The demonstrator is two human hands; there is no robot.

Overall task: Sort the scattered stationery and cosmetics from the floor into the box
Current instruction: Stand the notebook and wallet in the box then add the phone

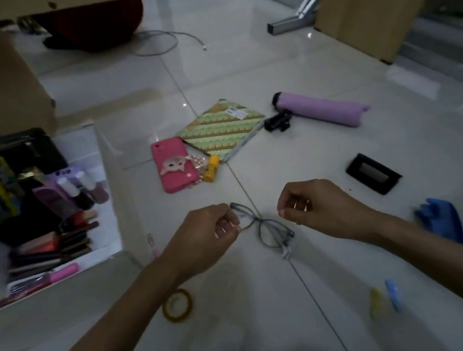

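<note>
Sorting step: a pair of glasses (260,221) is held just above the floor (268,76); this is judged to be a pick-up, with the carry to the box not yet made.
Left hand: the left hand (204,239) is clamped on one end of the frame, pinched between thumb and fingers.
Right hand: the right hand (312,204) is curled just to the right of the glasses; whether anything is pinched in it cannot be told.
Hands: they are kept apart, with the glasses slanting down between them.
Box: the box (101,155) is found to the left of the left hand, already crowded with pens, small bottles and flat cases.
Beyond the hands: a pink phone case (174,166), a yellow tube (212,169), a patterned pouch (222,130) and a purple umbrella (320,110) are left on the floor.
Right of the right hand: a black case (373,173) and a blue glove (442,218) are seen.
Nearer than the hands: a tape roll (177,305) and two clips (383,298) are seen.
Next move: the arms of the glasses may need to be folded first; a swing to the left is then called for, and the frame must be laid in a free gap so the lenses are not pressed.
</note>
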